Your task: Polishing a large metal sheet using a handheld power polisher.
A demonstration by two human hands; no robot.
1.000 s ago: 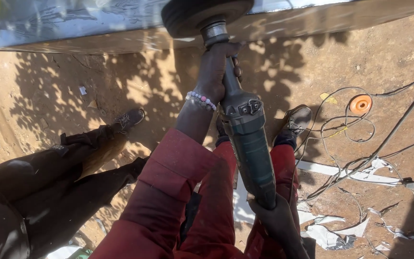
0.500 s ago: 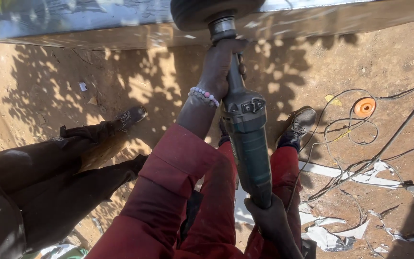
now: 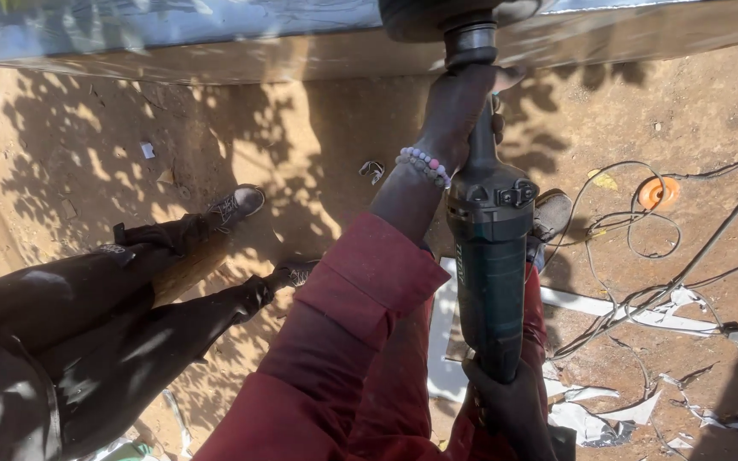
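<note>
Both hands are clamped on 1 dark green, long-bodied power grinder, held lengthwise away from the person. The left hand, with a pastel bead bracelet at the wrist and a dark red sleeve behind it, is wrapped around the narrow neck of the tool just behind its metal collar. The right hand is closed around the rear end of the body, nearest the person. The 2 hands are well apart, 1 at each end of the tool.

Beyond the left hand, the black round head of the grinder sits against a long shiny sheet-metal panel; whether they touch cannot be told.

To the right of the hands, thin grey cables lie looped on the brown dirt ground, near an orange disc. White sheet scraps lie beneath the tool. To the left of the hands stands another person in black trousers and dark shoes.
</note>
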